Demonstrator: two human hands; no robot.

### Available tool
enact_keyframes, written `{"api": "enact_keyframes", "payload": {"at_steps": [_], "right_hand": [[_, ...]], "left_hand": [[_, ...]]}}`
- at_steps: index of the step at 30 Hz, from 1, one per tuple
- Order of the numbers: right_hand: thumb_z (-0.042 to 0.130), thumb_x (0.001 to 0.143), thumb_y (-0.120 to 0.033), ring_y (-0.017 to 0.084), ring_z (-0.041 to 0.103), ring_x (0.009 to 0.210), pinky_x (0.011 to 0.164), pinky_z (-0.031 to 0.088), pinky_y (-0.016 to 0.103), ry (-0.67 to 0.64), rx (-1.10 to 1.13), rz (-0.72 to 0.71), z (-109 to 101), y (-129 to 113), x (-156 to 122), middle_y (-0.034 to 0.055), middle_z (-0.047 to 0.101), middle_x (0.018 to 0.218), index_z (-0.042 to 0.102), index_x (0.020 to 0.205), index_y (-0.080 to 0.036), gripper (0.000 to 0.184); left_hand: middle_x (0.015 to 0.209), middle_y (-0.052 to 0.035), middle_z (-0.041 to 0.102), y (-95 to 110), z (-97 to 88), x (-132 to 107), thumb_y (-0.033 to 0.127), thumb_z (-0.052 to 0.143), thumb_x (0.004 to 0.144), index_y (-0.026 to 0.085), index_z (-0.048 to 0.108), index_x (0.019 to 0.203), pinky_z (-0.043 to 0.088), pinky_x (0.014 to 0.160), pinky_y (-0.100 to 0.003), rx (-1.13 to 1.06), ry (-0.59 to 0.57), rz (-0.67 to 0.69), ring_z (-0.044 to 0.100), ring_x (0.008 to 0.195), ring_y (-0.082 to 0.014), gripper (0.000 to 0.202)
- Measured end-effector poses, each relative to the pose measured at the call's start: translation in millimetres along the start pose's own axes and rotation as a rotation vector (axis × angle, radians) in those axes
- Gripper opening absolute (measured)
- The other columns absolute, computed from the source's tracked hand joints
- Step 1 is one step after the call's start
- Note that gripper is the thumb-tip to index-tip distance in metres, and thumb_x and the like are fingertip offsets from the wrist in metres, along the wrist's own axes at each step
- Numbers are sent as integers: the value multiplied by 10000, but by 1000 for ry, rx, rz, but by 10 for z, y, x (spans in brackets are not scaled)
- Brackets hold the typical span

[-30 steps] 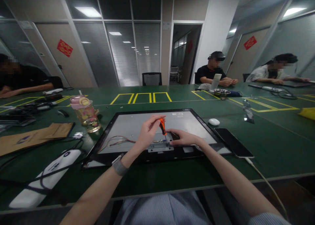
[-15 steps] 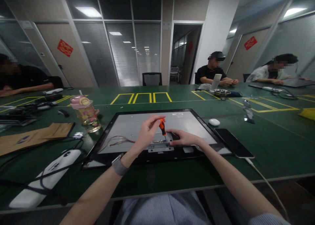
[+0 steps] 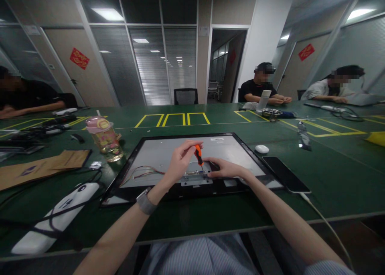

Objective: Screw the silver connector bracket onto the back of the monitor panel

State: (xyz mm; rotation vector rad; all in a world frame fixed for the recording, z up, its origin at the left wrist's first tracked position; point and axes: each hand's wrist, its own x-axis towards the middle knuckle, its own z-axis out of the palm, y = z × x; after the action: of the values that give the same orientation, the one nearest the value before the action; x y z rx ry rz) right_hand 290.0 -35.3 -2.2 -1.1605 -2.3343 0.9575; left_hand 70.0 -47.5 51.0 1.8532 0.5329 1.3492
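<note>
A monitor panel (image 3: 168, 148) lies back-up on the green table, its black frame around a grey metal back. My left hand (image 3: 180, 160) is closed round the orange handle of a small screwdriver (image 3: 198, 154), held nearly upright with its tip down at a metal port bracket (image 3: 195, 178) near the panel's front edge. My right hand (image 3: 224, 168) rests on the panel just right of the tip, fingers curled together and pinching at the shaft or the bracket. Thin coloured wires (image 3: 141, 171) run across the panel to the left of the bracket.
A pink-lidded bottle (image 3: 105, 138) stands left of the panel, with a brown paper bag (image 3: 42, 166) and a white case wrapped in black cable (image 3: 57, 217) nearer me. A phone (image 3: 284, 174) on a cable and a white earbud case (image 3: 261, 148) lie right. Three other people sit around the table.
Almost nothing differs. My left hand's fingers shift slightly on the screwdriver handle; the tip stays at the bracket and my right hand stays put.
</note>
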Motion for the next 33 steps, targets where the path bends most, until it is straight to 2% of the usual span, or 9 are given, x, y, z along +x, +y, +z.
{"api": "enact_keyframes", "payload": {"at_steps": [3,7,14,19,25,30,33], "right_hand": [[640,754,-424,289,451,1192,1014,341,421,-2,13,-20,1,15,4,80,472,1337,385,1343,-194,682],[638,756,-430,283,472,1164,998,357,420,-2,8,-25,7,41,9,78,479,1327,387,1339,-198,675],[637,762,-418,288,468,1160,989,360,429,4,-9,-25,-2,12,4,86,490,1311,387,1341,-199,667],[636,764,-415,287,491,1132,969,381,432,1,-3,-19,2,17,-2,95,499,1301,387,1340,-190,667],[641,753,-433,283,459,1182,1005,351,428,12,9,-26,10,38,2,86,469,1341,384,1345,-199,686],[642,751,-418,287,482,1161,997,362,430,8,-14,-15,-2,1,7,93,483,1329,393,1343,-193,680],[641,752,-420,288,496,1140,981,376,434,2,-29,-5,-11,-11,8,94,495,1314,394,1341,-193,678]], "left_hand": [[1002,-70,591,-4,3,5,241,486,876,186,659,1035,445,849,-291,23,22,2,561,945,-159,241],[901,-46,537,-6,13,10,254,574,825,188,694,950,458,782,-257,72,77,22,554,849,-132,185],[968,-69,595,-33,-4,5,239,487,876,187,635,1076,462,820,-287,14,14,25,577,902,-151,254],[984,-74,630,-15,8,2,231,426,903,180,624,1091,441,871,-311,6,-19,20,582,944,-164,278],[951,-59,571,-25,28,-7,259,535,852,196,675,985,437,847,-291,116,53,49,558,918,-156,203],[998,-68,592,-39,-13,8,240,476,882,193,641,1054,447,849,-295,74,29,14,568,944,-160,243],[1022,-71,629,-46,-22,9,227,435,899,186,625,1073,432,896,-308,28,20,-12,579,971,-159,261]]}}
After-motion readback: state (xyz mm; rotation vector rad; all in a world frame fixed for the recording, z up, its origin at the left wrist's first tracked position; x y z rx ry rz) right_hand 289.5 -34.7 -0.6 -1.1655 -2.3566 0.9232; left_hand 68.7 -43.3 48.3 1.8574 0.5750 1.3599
